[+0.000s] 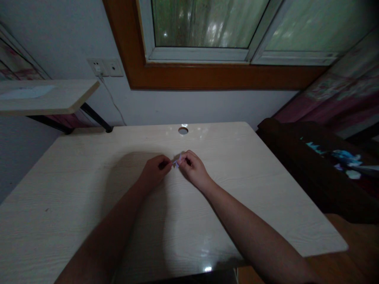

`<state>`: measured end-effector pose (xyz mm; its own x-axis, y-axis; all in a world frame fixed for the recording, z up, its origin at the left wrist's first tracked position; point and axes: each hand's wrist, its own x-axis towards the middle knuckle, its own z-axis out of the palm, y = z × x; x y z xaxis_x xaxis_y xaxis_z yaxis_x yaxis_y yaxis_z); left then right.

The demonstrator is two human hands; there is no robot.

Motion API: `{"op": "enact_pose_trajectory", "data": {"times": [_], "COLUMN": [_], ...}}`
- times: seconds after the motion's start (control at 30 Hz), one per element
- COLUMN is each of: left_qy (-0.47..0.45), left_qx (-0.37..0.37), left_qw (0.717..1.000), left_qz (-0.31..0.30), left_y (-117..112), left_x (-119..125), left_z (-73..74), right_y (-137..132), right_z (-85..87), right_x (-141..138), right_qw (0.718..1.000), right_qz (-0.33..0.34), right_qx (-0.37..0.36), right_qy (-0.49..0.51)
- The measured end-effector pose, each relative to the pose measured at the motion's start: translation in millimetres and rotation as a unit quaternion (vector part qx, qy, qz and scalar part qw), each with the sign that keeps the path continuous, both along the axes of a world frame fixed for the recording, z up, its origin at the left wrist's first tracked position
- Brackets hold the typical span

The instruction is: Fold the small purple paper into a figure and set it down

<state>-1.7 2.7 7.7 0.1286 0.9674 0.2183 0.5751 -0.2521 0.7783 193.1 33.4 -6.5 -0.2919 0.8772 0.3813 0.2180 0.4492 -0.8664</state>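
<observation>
Purple piece [177, 163], one as far as can be told, sits just on the person's side of the hole [183, 130], slightly to its left; it is too small to make out its shape in full. Two hands hold it between them. The left hand [154, 170], nearer the person than the hole and to its left, pinches the left end in its fingers. The right hand [194, 169], nearer the person and slightly right of the hole, grips the other end, fingers curled in. Whether the piece touches the table [251, 189] cannot be told.

One table spreads around the hole, which is cut near its far edge. A shadow lies on it, left of the hole and toward the person. Beyond the hole rises a wall [183, 106] with one window [201, 23], two panes of it showing, in one brown frame [207, 77]. Far left of the hole and higher up are two sockets [105, 67]; one cord [111, 96] hangs from the left one. Below them, also left of the hole, stands one shelf [38, 104] bearing one white sheet [26, 92]; two black legs [96, 116] show. Well right of the hole are a patterned curtain [334, 94] and a dark seat [296, 165].
</observation>
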Motion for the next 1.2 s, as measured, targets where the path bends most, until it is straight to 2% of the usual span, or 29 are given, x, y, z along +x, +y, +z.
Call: {"op": "enact_pose_trajectory", "data": {"times": [0.13,0.27,0.4,0.57,0.8,1.2], "left_qy": [-0.024,-0.053,-0.05,0.027,0.034,-0.002], "left_qx": [-0.001,0.033,0.089,0.141,0.15,0.129], "left_qw": [0.999,0.997,0.995,0.988,0.987,0.99], "left_qz": [0.031,0.045,-0.003,-0.058,-0.05,-0.047], "left_y": [1,2,1,1,-1,-1], "left_x": [-4,-4,-1,3,3,2], "left_z": [1.0,0.2,-0.1,-1.3,1.3,4.2], "right_y": [4,5,1,-4,-7,-9], "right_z": [-2.7,-1.9,2.0,5.2,5.8,9.2], "right_x": [3,5,2,-2,-3,-5], "right_qw": [0.997,0.996,1.0,0.997,0.995,0.997], "right_qz": [-0.031,-0.019,0.001,0.033,0.034,0.028], "right_qx": [-0.042,-0.052,-0.005,0.055,0.077,0.063], "right_qy": [0.056,0.065,0.025,-0.031,-0.052,-0.024]}}
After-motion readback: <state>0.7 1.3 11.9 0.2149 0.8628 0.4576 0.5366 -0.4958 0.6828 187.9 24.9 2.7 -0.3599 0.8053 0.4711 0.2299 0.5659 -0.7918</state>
